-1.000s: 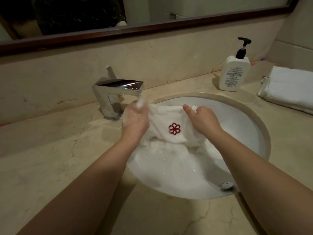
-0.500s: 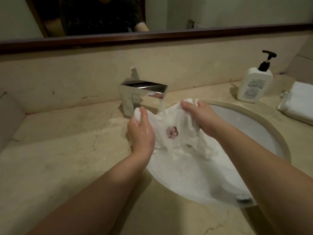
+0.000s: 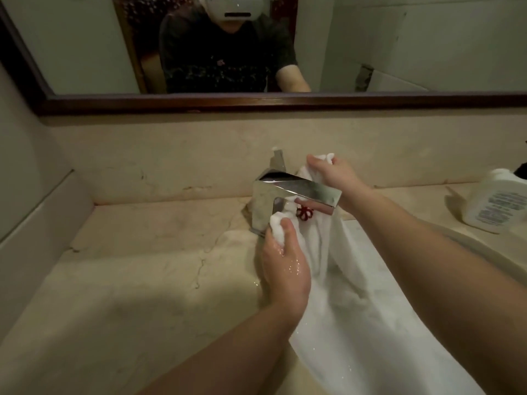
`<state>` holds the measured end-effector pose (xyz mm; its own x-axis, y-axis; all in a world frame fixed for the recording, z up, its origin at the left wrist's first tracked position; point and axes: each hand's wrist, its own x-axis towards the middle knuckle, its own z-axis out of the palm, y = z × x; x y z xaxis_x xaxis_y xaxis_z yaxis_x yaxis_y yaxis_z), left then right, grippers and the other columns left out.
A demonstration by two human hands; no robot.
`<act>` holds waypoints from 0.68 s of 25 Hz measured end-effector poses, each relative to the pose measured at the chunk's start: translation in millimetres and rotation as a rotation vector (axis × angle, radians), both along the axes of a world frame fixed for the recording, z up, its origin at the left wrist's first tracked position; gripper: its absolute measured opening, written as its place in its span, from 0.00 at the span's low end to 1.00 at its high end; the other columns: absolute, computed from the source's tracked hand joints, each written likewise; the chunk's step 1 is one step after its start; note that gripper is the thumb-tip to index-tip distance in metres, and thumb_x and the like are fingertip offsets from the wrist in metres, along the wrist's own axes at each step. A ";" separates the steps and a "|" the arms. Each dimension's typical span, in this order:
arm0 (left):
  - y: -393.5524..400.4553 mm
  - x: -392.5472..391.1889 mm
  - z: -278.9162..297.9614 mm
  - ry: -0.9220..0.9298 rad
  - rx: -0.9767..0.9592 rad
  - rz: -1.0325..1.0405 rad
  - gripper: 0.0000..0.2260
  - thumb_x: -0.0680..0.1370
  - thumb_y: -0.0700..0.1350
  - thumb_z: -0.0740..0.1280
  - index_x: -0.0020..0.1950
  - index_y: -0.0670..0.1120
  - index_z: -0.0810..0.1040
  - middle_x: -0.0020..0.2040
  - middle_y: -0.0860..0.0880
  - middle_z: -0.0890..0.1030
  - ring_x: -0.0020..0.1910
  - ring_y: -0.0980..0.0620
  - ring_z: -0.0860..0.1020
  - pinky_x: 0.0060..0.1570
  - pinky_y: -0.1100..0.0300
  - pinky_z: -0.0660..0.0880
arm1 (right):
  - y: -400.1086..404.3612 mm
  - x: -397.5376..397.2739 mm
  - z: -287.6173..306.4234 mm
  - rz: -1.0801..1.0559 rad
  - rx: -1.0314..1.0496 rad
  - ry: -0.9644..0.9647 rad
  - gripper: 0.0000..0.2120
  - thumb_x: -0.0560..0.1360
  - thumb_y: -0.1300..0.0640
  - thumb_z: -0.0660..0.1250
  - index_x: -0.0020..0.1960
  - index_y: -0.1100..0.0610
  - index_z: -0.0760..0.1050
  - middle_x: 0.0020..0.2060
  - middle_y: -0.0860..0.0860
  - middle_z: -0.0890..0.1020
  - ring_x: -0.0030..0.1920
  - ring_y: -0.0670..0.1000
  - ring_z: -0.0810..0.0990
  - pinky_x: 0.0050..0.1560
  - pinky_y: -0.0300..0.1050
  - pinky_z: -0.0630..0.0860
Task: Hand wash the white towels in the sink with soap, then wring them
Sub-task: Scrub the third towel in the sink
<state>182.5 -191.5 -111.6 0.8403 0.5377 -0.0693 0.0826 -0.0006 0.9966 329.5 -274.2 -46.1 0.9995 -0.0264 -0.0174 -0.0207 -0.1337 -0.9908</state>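
A wet white towel (image 3: 336,280) with a red flower emblem (image 3: 304,213) hangs from both my hands down into the white sink (image 3: 370,352). My left hand (image 3: 283,265) grips one bunched corner just below the chrome faucet (image 3: 288,192). My right hand (image 3: 335,176) grips another corner, raised above and behind the faucet spout. The towel passes under the spout, with the emblem right beneath it. Whether water is running I cannot tell.
A white soap pump bottle (image 3: 496,203) stands on the marble counter (image 3: 142,266) at the right edge. A dark-framed mirror (image 3: 228,101) runs along the wall above the backsplash and reflects a person. The counter ends at a side wall on the left.
Both hands have lifted the towel higher out of the sink; the right hand has risen above the faucet. The view has shifted left, so the folded towels at the right are out of sight.
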 end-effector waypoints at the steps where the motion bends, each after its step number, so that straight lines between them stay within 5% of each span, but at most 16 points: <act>1: 0.2 -0.7 2.4 0.049 0.000 0.001 0.17 0.83 0.64 0.53 0.61 0.61 0.77 0.55 0.59 0.80 0.63 0.54 0.77 0.61 0.57 0.68 | 4.5 5.7 3.3 0.020 -0.017 -0.006 0.09 0.79 0.53 0.69 0.43 0.55 0.75 0.39 0.50 0.80 0.40 0.49 0.80 0.37 0.37 0.76; 4: 0.6 -1.3 0.8 0.138 0.040 -0.010 0.24 0.81 0.67 0.50 0.69 0.59 0.75 0.65 0.56 0.79 0.68 0.51 0.74 0.61 0.54 0.64 | 13.3 13.3 5.5 0.115 -0.093 -0.030 0.09 0.80 0.52 0.69 0.49 0.58 0.78 0.39 0.50 0.81 0.39 0.48 0.80 0.33 0.32 0.75; 9: -4.3 3.5 -6.2 0.092 0.021 -0.029 0.26 0.80 0.69 0.51 0.67 0.56 0.77 0.62 0.54 0.81 0.66 0.51 0.76 0.63 0.54 0.69 | 12.1 10.3 2.6 0.212 -0.184 -0.091 0.10 0.81 0.52 0.67 0.51 0.59 0.79 0.44 0.53 0.83 0.42 0.48 0.82 0.43 0.40 0.78; 12: -7.5 4.8 -7.7 0.039 0.014 -0.034 0.38 0.72 0.77 0.48 0.69 0.55 0.76 0.63 0.53 0.81 0.66 0.51 0.76 0.69 0.47 0.71 | 12.4 10.4 5.3 0.253 -0.244 -0.144 0.15 0.80 0.50 0.68 0.57 0.61 0.79 0.49 0.56 0.84 0.48 0.52 0.82 0.50 0.46 0.78; 17: -9.3 2.3 -5.1 0.012 0.036 -0.083 0.38 0.72 0.77 0.48 0.70 0.56 0.75 0.65 0.55 0.80 0.68 0.53 0.75 0.71 0.47 0.70 | 12.7 8.2 16.5 0.357 -0.229 -0.119 0.08 0.81 0.51 0.66 0.53 0.56 0.77 0.42 0.48 0.82 0.39 0.43 0.81 0.40 0.35 0.76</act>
